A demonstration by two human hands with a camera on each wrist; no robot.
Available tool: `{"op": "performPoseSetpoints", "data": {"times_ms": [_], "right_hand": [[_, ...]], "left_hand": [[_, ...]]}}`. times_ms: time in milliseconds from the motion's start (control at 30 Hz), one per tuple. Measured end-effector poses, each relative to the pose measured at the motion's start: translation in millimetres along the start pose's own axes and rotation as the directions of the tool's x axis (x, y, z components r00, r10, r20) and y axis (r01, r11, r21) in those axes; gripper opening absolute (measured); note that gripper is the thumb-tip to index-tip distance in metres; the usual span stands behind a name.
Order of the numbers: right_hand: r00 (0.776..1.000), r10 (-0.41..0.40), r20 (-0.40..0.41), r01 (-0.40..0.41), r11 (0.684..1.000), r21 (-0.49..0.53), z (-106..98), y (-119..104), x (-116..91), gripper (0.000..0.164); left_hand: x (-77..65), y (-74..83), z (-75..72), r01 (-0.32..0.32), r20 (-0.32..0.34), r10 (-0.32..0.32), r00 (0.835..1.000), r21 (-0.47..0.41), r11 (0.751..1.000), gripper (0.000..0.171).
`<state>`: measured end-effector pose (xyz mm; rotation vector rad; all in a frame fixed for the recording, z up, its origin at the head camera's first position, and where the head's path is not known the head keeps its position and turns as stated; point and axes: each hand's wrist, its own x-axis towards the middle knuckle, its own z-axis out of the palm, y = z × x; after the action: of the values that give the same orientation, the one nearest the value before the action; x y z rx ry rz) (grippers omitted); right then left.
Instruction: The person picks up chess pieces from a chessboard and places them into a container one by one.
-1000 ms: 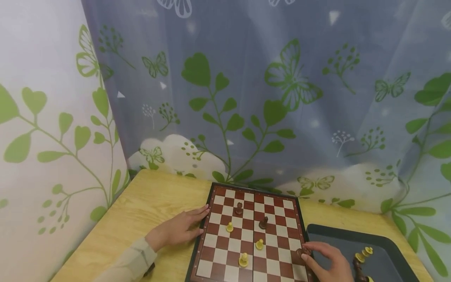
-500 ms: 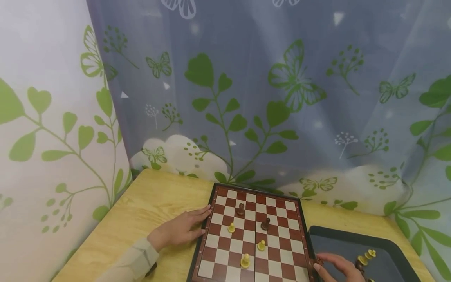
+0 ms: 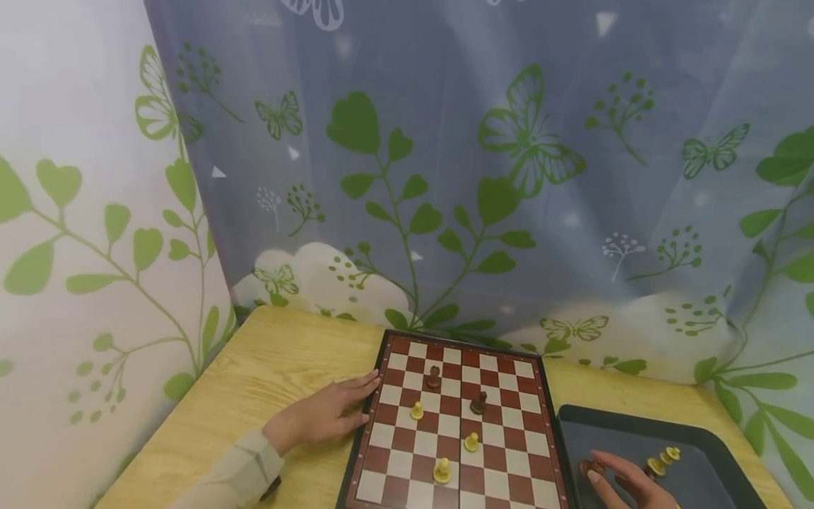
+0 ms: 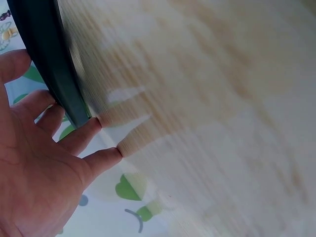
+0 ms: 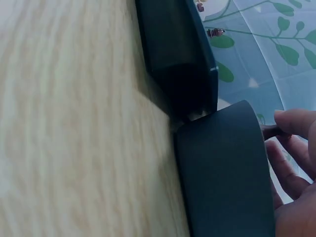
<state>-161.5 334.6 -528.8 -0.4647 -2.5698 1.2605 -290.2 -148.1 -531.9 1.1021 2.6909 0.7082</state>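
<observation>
My left hand (image 3: 321, 418) lies at the left edge of a checkered chessboard (image 3: 397, 463), its fingertips against the dark frame. In the left wrist view the fingers of that hand (image 4: 44, 163) stretch out to the board's side. Over the left part of the dark tray (image 3: 693, 433), my right hand (image 3: 629, 482) pinches a dark brown chess piece (image 3: 590, 467) between thumb and fingers. On the board stand two dark pieces, one near the back (image 3: 434, 378) and a dark chess piece right of centre (image 3: 478, 404), with yellow pawns (image 3: 471, 443) nearer the front.
The tray sits against the board's right side and holds a yellow chess piece (image 3: 663, 460) lying on its side by a dark one. Wooden table (image 3: 292, 346) shows left of the board. A leaf-printed curtain (image 3: 439, 233) rises directly behind the table.
My right hand has moved right, from the board's right edge squares to over the tray, carrying the dark chess piece. The left hand has stayed at the board's left edge.
</observation>
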Motion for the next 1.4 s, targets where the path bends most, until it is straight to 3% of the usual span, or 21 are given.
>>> {"op": "performPoseSetpoints", "data": {"times_ms": [200, 433, 667, 967, 1167, 1400], "right_hand": [[0.997, 0.075, 0.006, -0.076, 0.997, 0.019, -2, 11, 9, 0.05], [0.993, 0.102, -0.057, -0.1, 0.995, 0.031, 4, 15, 11, 0.048], [0.991, 0.127, 0.043, -0.129, 0.991, 0.042, 3, 11, 15, 0.057], [0.991, 0.133, -0.006, -0.133, 0.991, 0.023, 6, 9, 12, 0.054], [0.992, 0.126, 0.015, -0.126, 0.991, 0.038, 7, 11, 14, 0.057], [0.99, 0.138, -0.015, -0.137, 0.99, 0.032, 5, 19, 14, 0.056]], "left_hand": [[1.1, 2.7, 1.1, -0.003, -0.01, 0.003, 1.0, 0.006, 1.0, 0.064], [-1.0, 2.1, -1.8, 0.004, -0.003, -0.004, 1.0, 0.015, 1.0, 0.064], [-0.5, -0.5, -1.5, 0.01, 0.0, -0.01, 1.0, 0.016, 1.0, 0.065], [0.0, -0.9, -1.4, -0.006, -0.003, 0.006, 1.0, 0.013, 1.0, 0.064], [-0.2, -2.5, -1.5, -0.009, -0.006, 0.009, 1.0, 0.004, 1.0, 0.064], [-0.9, 0.7, -1.5, -0.009, -0.012, 0.009, 1.0, -0.002, 1.0, 0.063]]}}
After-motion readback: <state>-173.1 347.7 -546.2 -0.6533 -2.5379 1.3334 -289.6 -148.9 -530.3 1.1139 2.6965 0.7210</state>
